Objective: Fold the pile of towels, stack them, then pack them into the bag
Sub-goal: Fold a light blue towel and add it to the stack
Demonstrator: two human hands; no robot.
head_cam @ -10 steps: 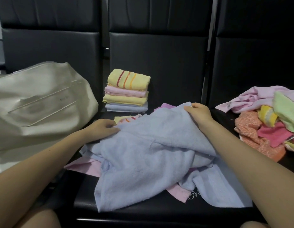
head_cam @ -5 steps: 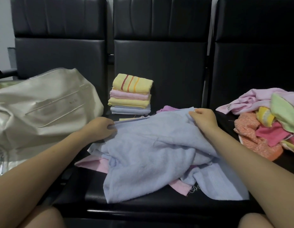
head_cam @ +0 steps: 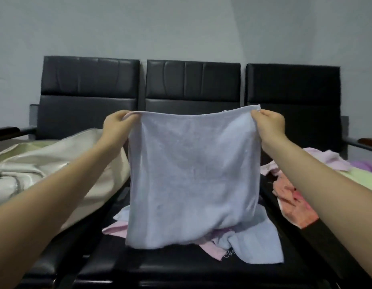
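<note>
A light blue towel [head_cam: 193, 174] hangs spread out in front of me over the middle seat. My left hand [head_cam: 116, 126] pinches its top left corner and my right hand [head_cam: 269, 125] pinches its top right corner. Its bottom edge reaches the loose towels on the seat: another blue towel [head_cam: 258, 243] and a pink one [head_cam: 116, 228]. The cream bag [head_cam: 62, 163] lies on the left seat. A pile of unfolded towels [head_cam: 291, 190] in pink, orange and green sits on the right seat. The held towel hides the folded stack.
A row of three black padded seats [head_cam: 193, 84] stands against a grey wall. Armrests [head_cam: 6, 130] stick out at both ends. The front of the middle seat [head_cam: 160, 270] shows bare black padding.
Both hands have lifted the blue towel off the seat and stretched it out flat by its top corners. The view has tilted upward, and the folded stack is now hidden behind the towel.
</note>
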